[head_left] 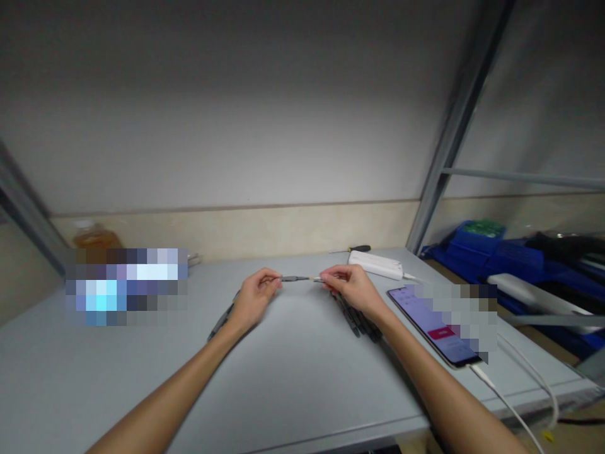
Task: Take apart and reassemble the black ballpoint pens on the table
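Pinching opposite ends of a slim pen (299, 278), the left hand (255, 296) and right hand (352, 287) are holding it above the table (142, 372). Its long axis is lying left-right between closed fingertips, both hands equally near; spare pens (359, 321) are resting beneath the right hand.

Lots you can't make out here tbh. The thin grey piece (299, 278) pinched between the left hand (255, 298) and right hand (352, 289) is too small to tell what it is, and both its ends vanish behind the fingertips. A pixelated block (126, 285) covers whatever sits near the worktop's (293, 372) far left edge, only an amber bottle top (97, 238) pokes out above it. Another mosaic patch (460, 315) hides part of the phone (432, 328) by the right edge. Dark pens (359, 321) are half hidden under the right wrist. Both forearms get cut off by the bottom edge, and the white cable (515, 410) runs out of view there too.
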The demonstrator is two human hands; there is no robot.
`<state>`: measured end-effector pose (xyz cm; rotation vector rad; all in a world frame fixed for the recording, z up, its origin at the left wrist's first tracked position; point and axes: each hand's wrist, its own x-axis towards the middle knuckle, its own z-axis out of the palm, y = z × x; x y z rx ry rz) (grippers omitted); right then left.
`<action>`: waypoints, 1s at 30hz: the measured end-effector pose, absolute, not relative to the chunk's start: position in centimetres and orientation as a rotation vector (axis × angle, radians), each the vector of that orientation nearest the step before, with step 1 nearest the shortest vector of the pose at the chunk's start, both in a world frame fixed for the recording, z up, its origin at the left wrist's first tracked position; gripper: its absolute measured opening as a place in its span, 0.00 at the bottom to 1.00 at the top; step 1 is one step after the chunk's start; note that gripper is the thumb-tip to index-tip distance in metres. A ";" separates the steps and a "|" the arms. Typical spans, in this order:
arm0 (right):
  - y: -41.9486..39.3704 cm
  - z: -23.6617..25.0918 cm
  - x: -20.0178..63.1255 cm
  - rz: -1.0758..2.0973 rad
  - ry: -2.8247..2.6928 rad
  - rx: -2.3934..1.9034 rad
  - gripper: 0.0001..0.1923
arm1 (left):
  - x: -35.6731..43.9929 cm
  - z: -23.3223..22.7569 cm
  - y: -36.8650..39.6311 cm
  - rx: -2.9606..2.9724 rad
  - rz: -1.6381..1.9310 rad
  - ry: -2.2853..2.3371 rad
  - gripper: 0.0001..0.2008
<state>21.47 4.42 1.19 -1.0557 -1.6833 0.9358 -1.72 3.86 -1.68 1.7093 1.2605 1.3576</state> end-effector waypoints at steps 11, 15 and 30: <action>3.5 2.3 20.8 1.173 -1.514 -0.993 0.17 | -1.2 -1.5 3.7 1.650 1.388 1.234 0.12; 3.4 2.5 20.7 1.250 -1.486 -0.928 0.15 | -1.3 -1.3 3.8 1.577 1.446 1.183 0.12; 3.9 1.8 21.3 1.113 -1.659 -1.048 0.15 | -1.3 -1.6 3.8 1.398 1.450 1.093 0.14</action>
